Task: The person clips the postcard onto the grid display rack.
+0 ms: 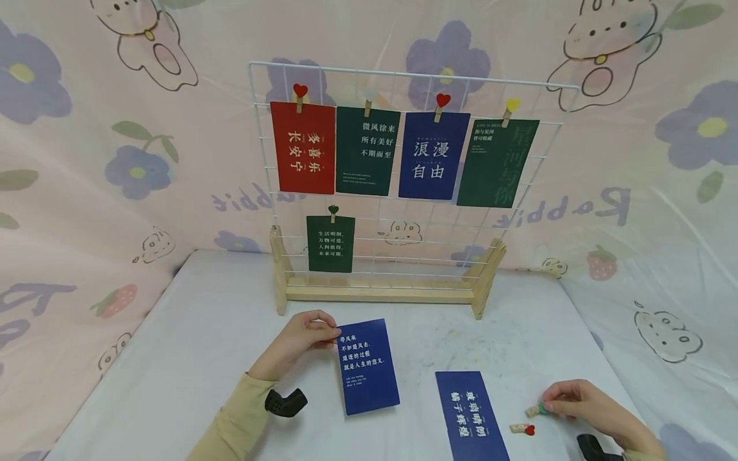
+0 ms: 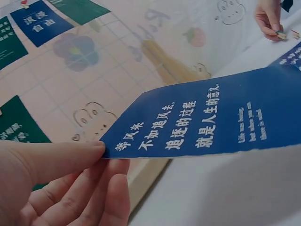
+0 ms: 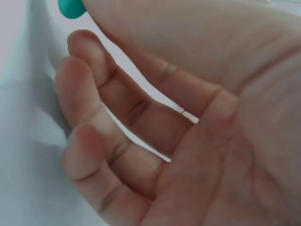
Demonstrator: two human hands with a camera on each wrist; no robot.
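Observation:
My left hand [image 1: 302, 339] pinches the upper left corner of a blue card [image 1: 368, 368] with white writing, holding it tilted over the table. In the left wrist view the thumb lies on the face of the card [image 2: 188, 117] and the fingers are behind it. At the right, my right hand [image 1: 588, 406] pinches a small wooden clothespin [image 1: 532, 412] with a teal end. The right wrist view shows only that teal end [image 3: 71, 7] by the thumb. Just below lies a clothespin with a red heart [image 1: 523, 429]. Another blue card [image 1: 473, 416] lies between the hands.
A white wire grid rack [image 1: 403, 272] on a wooden stand [image 1: 375, 294] stands at the back. Clothespins hold a red card [image 1: 305, 173], a blue card [image 1: 432, 189] and several green cards on it. Patterned cloth [image 1: 357, 32] hangs behind the white table [image 1: 190, 307].

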